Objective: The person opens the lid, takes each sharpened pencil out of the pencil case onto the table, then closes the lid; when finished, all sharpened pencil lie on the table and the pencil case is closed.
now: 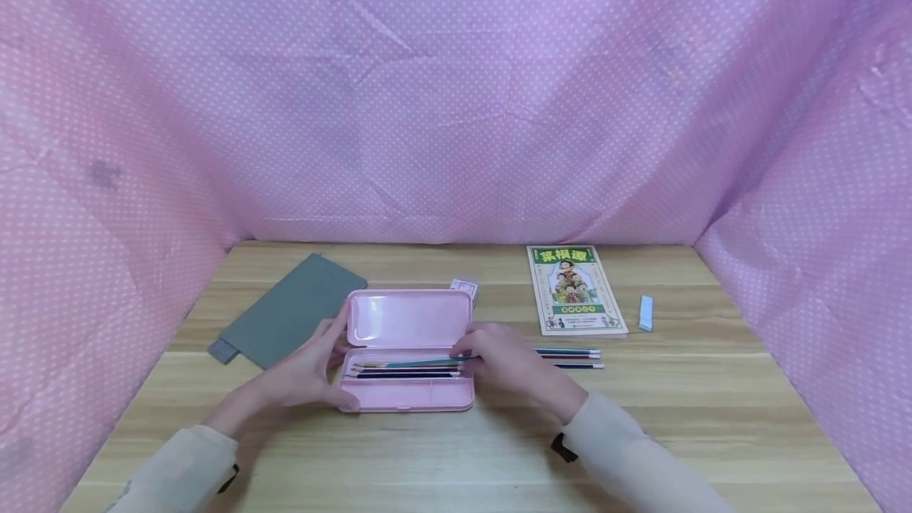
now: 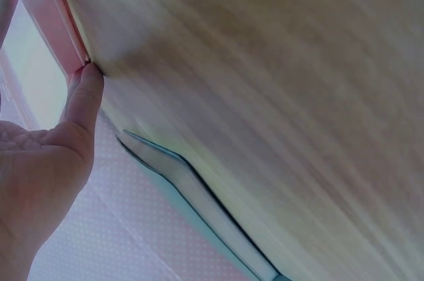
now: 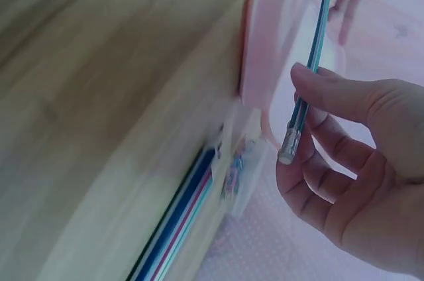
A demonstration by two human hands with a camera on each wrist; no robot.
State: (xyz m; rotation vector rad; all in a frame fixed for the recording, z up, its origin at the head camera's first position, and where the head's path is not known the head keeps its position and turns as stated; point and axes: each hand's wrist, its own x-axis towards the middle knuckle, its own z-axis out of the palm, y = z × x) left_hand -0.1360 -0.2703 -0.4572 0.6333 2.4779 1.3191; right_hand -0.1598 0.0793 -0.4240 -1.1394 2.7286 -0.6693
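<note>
The pencil case (image 1: 408, 339) is pink; the notebook (image 1: 288, 309) beside it is grey. Pink cloth (image 1: 456, 93) carries white dots, and the pencil (image 3: 310, 69) is teal.

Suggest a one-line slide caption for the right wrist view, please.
Right hand pinches a teal pencil by its eraser end, over the open pink pencil case.
</note>
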